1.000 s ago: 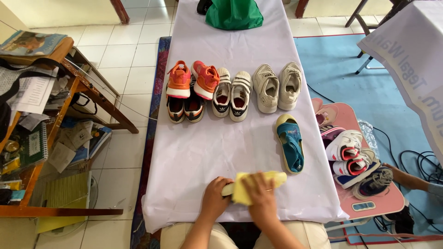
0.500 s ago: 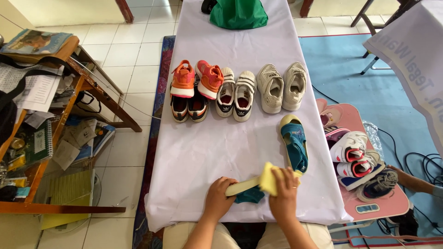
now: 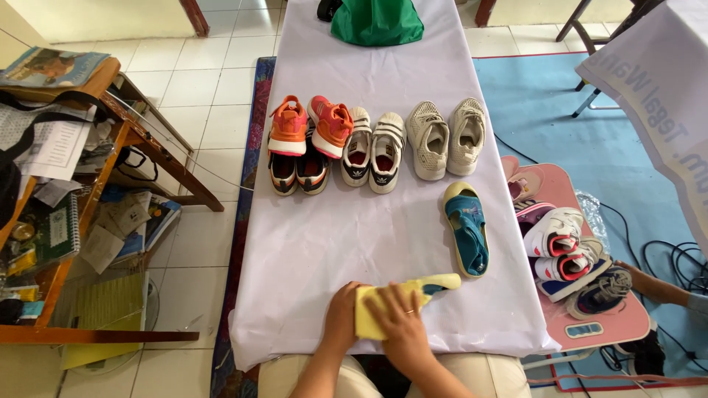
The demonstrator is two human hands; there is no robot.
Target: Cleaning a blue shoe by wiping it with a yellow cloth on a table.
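Observation:
Near the front edge of the white-covered table [image 3: 324, 236], my left hand [image 3: 341, 315] grips a blue sandal with a pale yellow sole [image 3: 436, 283], turned on its side. My right hand [image 3: 400, 324] presses a yellow cloth [image 3: 366, 315] against that sole. The matching blue sandal [image 3: 464, 228] lies flat just beyond, to the right. Further back stand an orange pair of sneakers [image 3: 308, 127] stacked on a black and orange pair, a white strapped pair [image 3: 372, 151] and a beige mesh pair [image 3: 446, 136].
A green bag [image 3: 376, 21] sits at the table's far end. To the right, a pink low table [image 3: 590, 309] holds several small shoes, with another person's arm [image 3: 653, 286] beside it. A cluttered wooden desk [image 3: 66, 184] stands on the left.
My right hand has slid the yellow cloth from the sandal's right end back to the left along the sole. The sandal has tilted slightly in my left hand.

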